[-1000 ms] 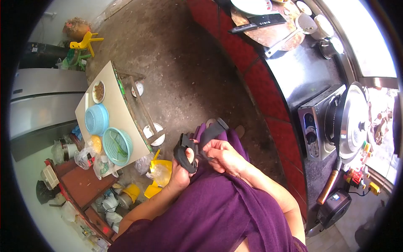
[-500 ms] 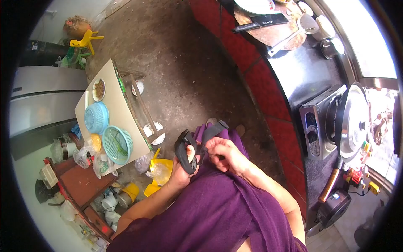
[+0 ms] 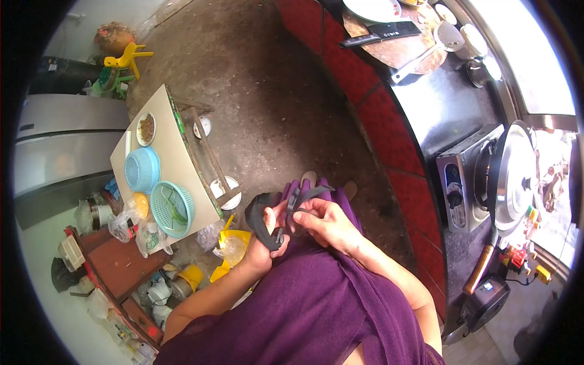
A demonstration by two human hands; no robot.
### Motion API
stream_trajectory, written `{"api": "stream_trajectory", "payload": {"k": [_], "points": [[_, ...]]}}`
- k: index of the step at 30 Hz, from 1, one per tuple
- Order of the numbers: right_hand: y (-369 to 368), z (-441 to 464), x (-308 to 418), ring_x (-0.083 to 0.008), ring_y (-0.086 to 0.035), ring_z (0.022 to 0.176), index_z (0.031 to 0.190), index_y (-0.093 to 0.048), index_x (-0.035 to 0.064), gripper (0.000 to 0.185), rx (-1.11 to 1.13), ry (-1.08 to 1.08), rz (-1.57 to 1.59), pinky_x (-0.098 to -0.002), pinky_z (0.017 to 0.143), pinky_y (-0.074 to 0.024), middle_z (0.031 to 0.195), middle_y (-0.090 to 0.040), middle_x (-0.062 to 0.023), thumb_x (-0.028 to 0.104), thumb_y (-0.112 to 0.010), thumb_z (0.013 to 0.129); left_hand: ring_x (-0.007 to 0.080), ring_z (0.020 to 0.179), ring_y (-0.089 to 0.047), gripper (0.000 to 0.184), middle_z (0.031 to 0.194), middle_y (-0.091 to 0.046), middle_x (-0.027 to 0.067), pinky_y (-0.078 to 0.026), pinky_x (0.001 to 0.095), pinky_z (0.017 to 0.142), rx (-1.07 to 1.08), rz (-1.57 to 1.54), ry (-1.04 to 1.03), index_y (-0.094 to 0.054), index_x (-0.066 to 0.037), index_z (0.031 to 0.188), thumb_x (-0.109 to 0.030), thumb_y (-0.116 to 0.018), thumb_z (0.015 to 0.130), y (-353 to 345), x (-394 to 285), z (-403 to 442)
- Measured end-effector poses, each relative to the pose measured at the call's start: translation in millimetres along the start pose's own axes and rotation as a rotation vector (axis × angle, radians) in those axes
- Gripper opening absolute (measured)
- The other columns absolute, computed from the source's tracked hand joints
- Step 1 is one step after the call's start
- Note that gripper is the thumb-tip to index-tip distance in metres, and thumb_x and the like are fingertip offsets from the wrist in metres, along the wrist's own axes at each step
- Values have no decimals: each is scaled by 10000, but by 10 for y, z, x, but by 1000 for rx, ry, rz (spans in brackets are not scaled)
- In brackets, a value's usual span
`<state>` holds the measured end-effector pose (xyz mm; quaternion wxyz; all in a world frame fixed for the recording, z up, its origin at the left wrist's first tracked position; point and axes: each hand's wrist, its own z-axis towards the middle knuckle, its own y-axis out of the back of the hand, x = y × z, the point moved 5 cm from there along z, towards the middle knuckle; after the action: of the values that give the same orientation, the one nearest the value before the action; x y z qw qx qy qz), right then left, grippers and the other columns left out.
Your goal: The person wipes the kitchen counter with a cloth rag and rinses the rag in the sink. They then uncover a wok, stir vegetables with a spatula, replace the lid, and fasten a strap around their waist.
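Note:
A black strap (image 3: 258, 224) with a buckle is held in front of my purple clothing (image 3: 304, 292). My left hand (image 3: 265, 243) is closed around its looped part, the band curving over the thumb side. Thumb and fingers of my right hand (image 3: 322, 222) pinch the strap's other part close beside the left fingers, and a loose end sticks out to the right above them. Both hands are nearly touching. The buckle is partly hidden by my fingers.
To the left a table (image 3: 193, 182) holds a blue basket (image 3: 142, 170), a green basket (image 3: 173, 208) and a plate of food (image 3: 146, 129). On the right counter stand a gas stove (image 3: 453, 188), a lidded pan (image 3: 517, 173), a cleaver (image 3: 389, 30) and a ladle (image 3: 420, 61).
My right hand has moved slightly left, bringing its fingers against the strap near the left hand. The strap's loose end has shifted and turned, and the loop in my left hand has opened wider.

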<state>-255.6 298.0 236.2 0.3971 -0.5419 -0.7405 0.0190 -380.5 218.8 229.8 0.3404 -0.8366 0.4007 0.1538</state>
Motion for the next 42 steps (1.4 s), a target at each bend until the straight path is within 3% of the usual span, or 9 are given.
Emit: {"api": "stream_trajectory", "payload": {"k": [3,4,7,11,17,23,29,35,42], "points": [[20,3,-7,-27,-365,419,988,-569,52,237,17,-42,80,-196,377,-247,614,-481,45,255,-655,902,75,355,-345,378,565,-437,-3,-243,230,342,54,128,20,-495,-89,1182,-412,-417,1003,133,89,-27],[32,19,-45,-29,-363,416,989,-567,51,235,39,-60,117,-196,375,-251,614,-484,41,255,-649,906,44,402,-363,277,637,-496,-22,-256,201,373,63,-6,42,-542,-69,1118,-284,-573,947,160,139,-51],[31,14,-80,-31,-358,409,984,-562,49,217,85,-101,167,-194,372,-260,612,-487,34,240,-636,913,86,348,-352,162,498,-395,-19,-244,236,339,11,171,-7,-498,-92,1044,-221,-548,961,151,147,-45],[27,-2,-98,-28,-337,407,977,-548,56,188,160,-135,246,-193,375,-248,604,-468,37,208,-636,908,56,384,-381,136,586,-478,-19,-266,219,345,-187,296,-113,-507,-97,998,-181,-593,934,86,11,-117],[10,-42,-82,-26,-298,413,979,-518,65,181,244,-170,305,-197,388,-217,594,-420,45,178,-635,901,-1,639,-427,66,744,-513,-95,-329,175,541,-166,242,-162,-595,-93,882,-130,-644,906,11,9,-132],[26,-16,-155,-25,-331,440,970,-527,40,238,379,-167,422,-197,387,-212,636,-438,40,202,-671,870,3,653,-428,86,744,-500,-99,-321,188,546,-154,226,-92,-590,-122,835,-131,-641,904,27,34,-170],[70,-14,-210,-28,-308,434,740,-519,72,260,303,-129,272,-222,393,-201,603,-427,45,223,-692,861,8,640,-422,56,740,-502,-94,-321,191,539,-127,231,-93,-611,-114,867,-150,-623,909,-3,11,-197],[83,-35,-123,-36,-345,453,743,-552,63,236,218,-100,145,-210,419,-238,597,-459,46,199,-716,843,15,692,-450,214,889,-565,-37,-348,182,582,-191,184,-240,-579,-56,1077,-197,-611,919,146,83,-125],[129,-15,-105,-70,-346,403,731,-563,58,361,259,-74,46,-245,396,-244,510,-431,26,332,-504,958,67,880,-565,377,1009,-629,21,-461,222,761,-102,399,-328,-560,-13,1211,-176,-674,890,-39,-44,-40]]}}
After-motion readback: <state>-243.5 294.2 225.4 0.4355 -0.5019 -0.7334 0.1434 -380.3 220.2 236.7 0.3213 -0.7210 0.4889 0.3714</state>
